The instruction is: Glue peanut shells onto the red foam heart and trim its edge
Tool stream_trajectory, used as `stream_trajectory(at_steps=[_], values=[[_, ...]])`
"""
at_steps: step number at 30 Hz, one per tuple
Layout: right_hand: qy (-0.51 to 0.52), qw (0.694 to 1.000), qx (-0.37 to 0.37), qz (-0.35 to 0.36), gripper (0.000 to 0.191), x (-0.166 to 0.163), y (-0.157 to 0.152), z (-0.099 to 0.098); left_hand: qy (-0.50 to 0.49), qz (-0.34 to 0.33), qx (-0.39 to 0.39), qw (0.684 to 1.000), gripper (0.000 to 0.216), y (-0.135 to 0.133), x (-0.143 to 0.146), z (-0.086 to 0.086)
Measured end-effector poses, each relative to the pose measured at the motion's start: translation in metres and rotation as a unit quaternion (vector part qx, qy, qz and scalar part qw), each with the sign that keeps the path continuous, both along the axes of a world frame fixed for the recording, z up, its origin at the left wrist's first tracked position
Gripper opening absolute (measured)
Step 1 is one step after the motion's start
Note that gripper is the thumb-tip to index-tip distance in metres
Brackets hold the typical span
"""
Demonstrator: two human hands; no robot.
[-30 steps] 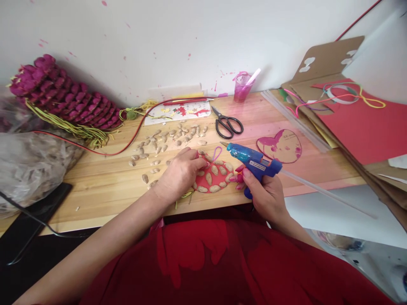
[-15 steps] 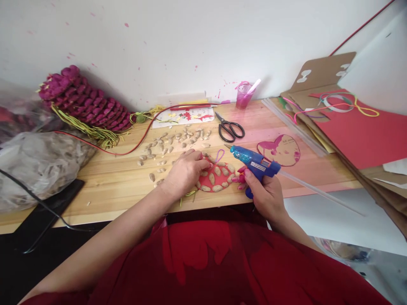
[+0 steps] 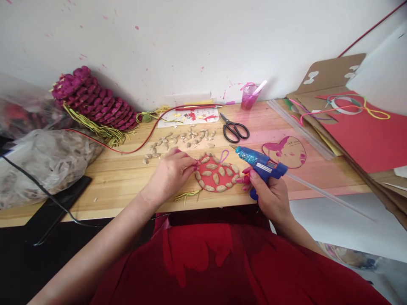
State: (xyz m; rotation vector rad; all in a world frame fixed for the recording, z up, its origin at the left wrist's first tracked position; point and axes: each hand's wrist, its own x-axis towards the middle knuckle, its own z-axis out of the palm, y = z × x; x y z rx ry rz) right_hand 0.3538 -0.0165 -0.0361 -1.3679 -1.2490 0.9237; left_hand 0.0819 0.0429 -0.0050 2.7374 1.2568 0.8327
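A red disc (image 3: 217, 176) covered with several pale shells lies near the front edge of the wooden table (image 3: 121, 178), with a purple loop at its top. My left hand (image 3: 170, 173) sits just left of the disc, fingers pinched together at its left rim; what they hold is too small to name. My right hand (image 3: 270, 192) grips a blue glue gun (image 3: 259, 165), its nozzle pointing left above the disc's upper right. A clear glue stick (image 3: 330, 195) trails from the gun's back.
Loose shells (image 3: 181, 139) are scattered behind the disc. Black scissors (image 3: 234, 129), a pink cup (image 3: 248, 96), a pink-stained heart cutout (image 3: 285, 151), a purple scaled craft piece (image 3: 95, 103), plastic bags (image 3: 41, 161) at left, cardboard and red paper (image 3: 365, 127) at right.
My left hand slid left off the disc, uncovering its left side. The glue gun and my right hand stayed beside the disc; the camera view shifted slightly.
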Motion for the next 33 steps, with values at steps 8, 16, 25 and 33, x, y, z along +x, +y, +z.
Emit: stream_trajectory(at_steps=[8,16,25,33], values=[[0.000,1.000,0.007,0.000,0.038,-0.001,0.000,0.001,0.039,-0.020,-0.040,0.998,0.008,-0.009,0.015,-0.005],[-0.014,1.000,0.004,0.007,0.038,0.002,-0.001,-0.005,0.044,-0.030,-0.052,0.997,0.013,-0.007,0.023,-0.009],[-0.013,1.000,0.003,0.009,0.037,0.003,-0.001,-0.005,0.010,0.047,-0.027,0.998,0.032,-0.001,0.005,0.004],[-0.019,1.000,-0.003,0.003,0.038,0.003,-0.001,-0.006,-0.002,0.061,-0.044,0.997,0.033,-0.003,0.002,0.010]])
